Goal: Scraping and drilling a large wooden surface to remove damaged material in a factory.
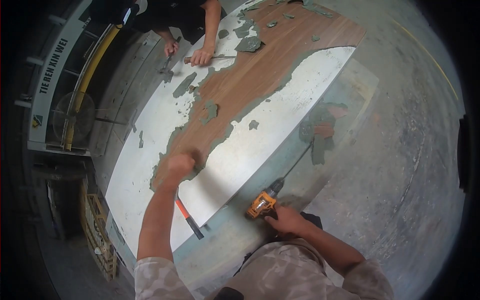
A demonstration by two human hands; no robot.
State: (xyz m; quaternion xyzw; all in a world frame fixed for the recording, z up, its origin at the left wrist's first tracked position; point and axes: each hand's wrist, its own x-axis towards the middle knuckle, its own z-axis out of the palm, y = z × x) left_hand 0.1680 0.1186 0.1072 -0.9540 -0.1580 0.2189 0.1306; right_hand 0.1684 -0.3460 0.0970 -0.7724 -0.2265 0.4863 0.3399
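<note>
My left hand is closed over the near end of the brown wood-grain surface. Whatever its fingers hold, if anything, is hidden. Beside that wrist, a tool with an orange-and-black handle lies on the white part of the large panel, the handle's end past the panel's edge; its head is hidden. My right hand grips an orange cordless drill, held beyond the panel's right edge. From its chuck a long thin rod reaches forward toward grey-green flakes.
Across the panel, a co-worker's hands hold a hammer and a wooden-handled chisel. Loose grey-green flakes lie on the panel. A yellow rail and a wooden crate stand at left; bare concrete floor stretches right.
</note>
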